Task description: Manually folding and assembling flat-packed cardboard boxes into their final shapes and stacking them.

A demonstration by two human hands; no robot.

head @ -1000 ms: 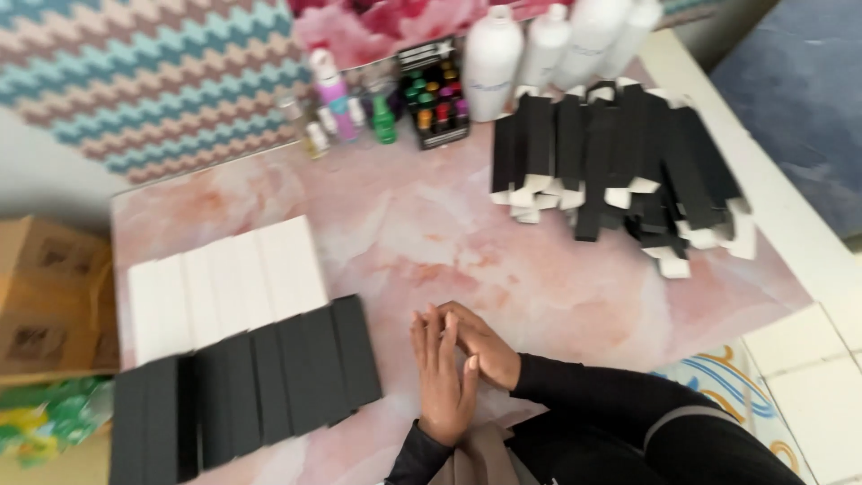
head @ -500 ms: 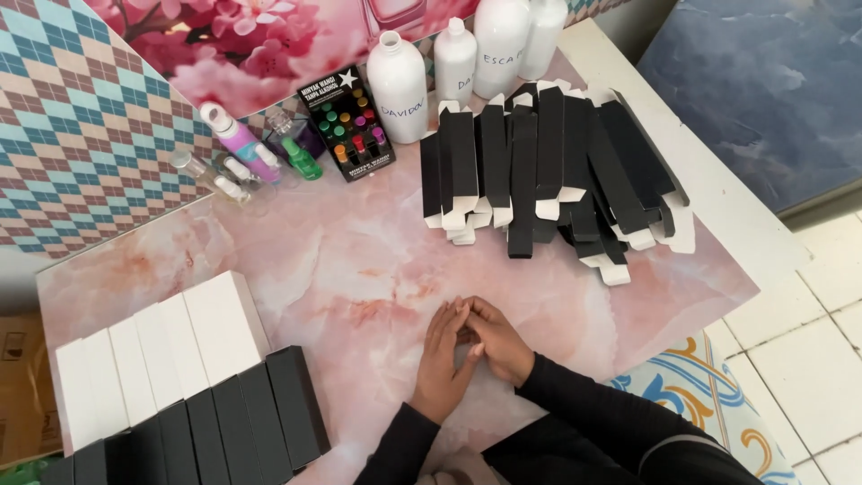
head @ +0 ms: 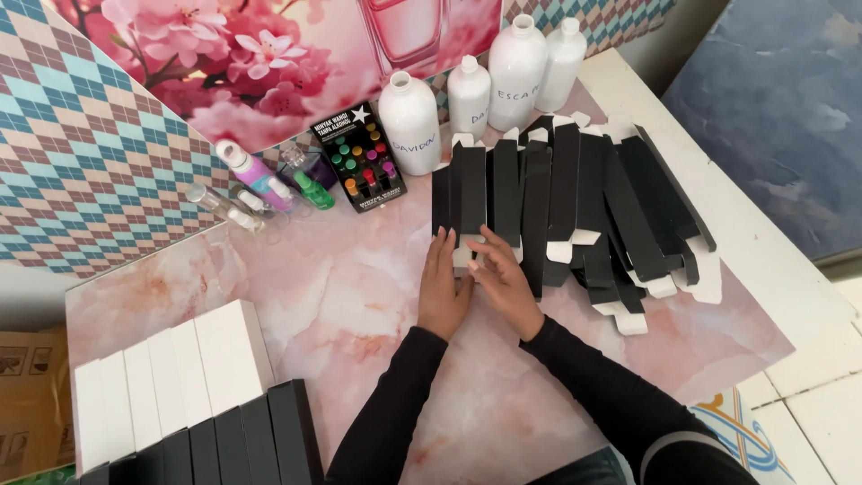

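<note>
Head view, going from left to right: white boxes (head: 171, 368) and black boxes (head: 242, 440) stand in rows at the desk's near left corner, small bottles (head: 269, 189) and big white bottles (head: 467, 90) line the far edge, and a pile of flat black cartons (head: 575, 193) lies near the far right corner. Both hands meet at the left end of that pile, the left hand (head: 443, 287) flat with fingers loose, the right hand (head: 505, 280) with fingertips on one flat carton (head: 471, 202); whether it is gripped I cannot tell. To do this well, pinch just that one carton by its near white flap and slide it out slowly, so the others stay in place.
</note>
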